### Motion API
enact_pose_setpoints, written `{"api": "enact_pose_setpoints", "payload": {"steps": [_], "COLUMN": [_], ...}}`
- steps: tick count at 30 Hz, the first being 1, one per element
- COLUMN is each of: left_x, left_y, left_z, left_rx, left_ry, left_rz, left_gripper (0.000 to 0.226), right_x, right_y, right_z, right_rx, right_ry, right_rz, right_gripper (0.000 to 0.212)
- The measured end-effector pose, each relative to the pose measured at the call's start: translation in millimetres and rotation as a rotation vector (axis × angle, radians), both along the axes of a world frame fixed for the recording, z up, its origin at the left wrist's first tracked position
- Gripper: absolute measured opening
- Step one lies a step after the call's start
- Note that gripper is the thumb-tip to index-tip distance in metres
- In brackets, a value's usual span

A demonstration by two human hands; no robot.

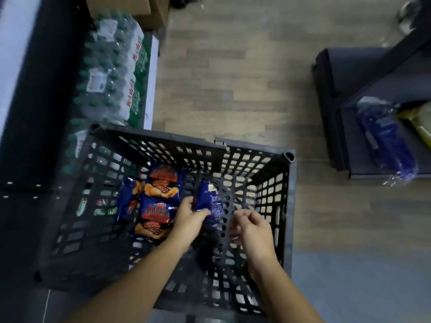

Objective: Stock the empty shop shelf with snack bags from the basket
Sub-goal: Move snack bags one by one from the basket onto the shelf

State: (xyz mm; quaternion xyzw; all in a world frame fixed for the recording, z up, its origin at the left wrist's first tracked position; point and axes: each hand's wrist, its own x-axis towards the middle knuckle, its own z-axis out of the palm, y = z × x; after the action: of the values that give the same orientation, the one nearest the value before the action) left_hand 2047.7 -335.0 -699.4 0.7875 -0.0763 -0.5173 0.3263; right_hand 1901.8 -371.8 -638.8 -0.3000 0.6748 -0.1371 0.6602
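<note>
A black lattice basket (289,183) stands on the floor below me. Inside it lie several blue snack bags with orange chip pictures (158,201), stacked at the left of its bottom. My left hand (189,217) grips another blue snack bag (211,201), back side up, near the basket's middle. My right hand (251,227) hovers just right of that bag with fingers loosely curled, holding nothing. The dark shop shelf (373,89) stands at the right, with a blue bag (387,141) and a yellow-green bag (419,122) on its low board.
Shrink-wrapped packs of green-capped bottles (112,73) sit stacked at the left, beside a dark shelf unit (35,113). Cardboard boxes (130,8) stand behind them. Wooden floor (233,78) lies between the basket and the shelf.
</note>
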Motion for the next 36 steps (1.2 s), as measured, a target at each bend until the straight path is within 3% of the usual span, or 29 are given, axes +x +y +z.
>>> {"api": "enact_pose_setpoints", "payload": {"steps": [2,6,10,13,17,18,23,30,36], "left_x": [1.8,12.2,19.3,28.6,35.7,36.6,40.0,32.4,31.4], "left_y": [6.6,27.2,47.1,64.9,98.2,108.3,169.7,267.8,354.9], "left_z": [49.0,143.3,234.9,296.0,375.0,392.0,464.2,530.6,564.6], "left_rx": [-0.133,-0.372,-0.514,-0.601,-0.642,-0.671,-0.795,-0.878,-0.868], "left_ry": [0.224,0.498,0.496,0.46,0.22,0.155,-0.153,-0.438,-0.619], "left_rz": [0.168,0.284,0.28,0.295,0.252,0.265,0.403,0.596,0.7], "left_gripper": [0.032,0.04,0.047,0.059,0.098,0.099,0.037,0.036,0.054], "right_x": [-1.2,3.9,24.1,37.7,61.7,68.2,89.1,110.2,135.9], "right_y": [-5.9,-13.3,-7.1,0.3,17.8,25.1,69.5,138.6,209.8], "right_z": [24.9,76.3,141.5,192.9,267.9,287.6,368.9,448.0,490.3], "right_rx": [-0.065,-0.116,-0.119,-0.209,-0.331,-0.351,-0.379,-0.383,-0.372], "right_ry": [0.015,-0.086,-0.322,-0.446,-0.575,-0.599,-0.749,-0.914,-0.991], "right_rz": [-0.001,0.039,0.193,0.227,0.302,0.321,0.472,0.753,0.951], "right_gripper": [0.013,0.02,0.042,0.03,0.022,0.022,0.023,0.029,0.028]}}
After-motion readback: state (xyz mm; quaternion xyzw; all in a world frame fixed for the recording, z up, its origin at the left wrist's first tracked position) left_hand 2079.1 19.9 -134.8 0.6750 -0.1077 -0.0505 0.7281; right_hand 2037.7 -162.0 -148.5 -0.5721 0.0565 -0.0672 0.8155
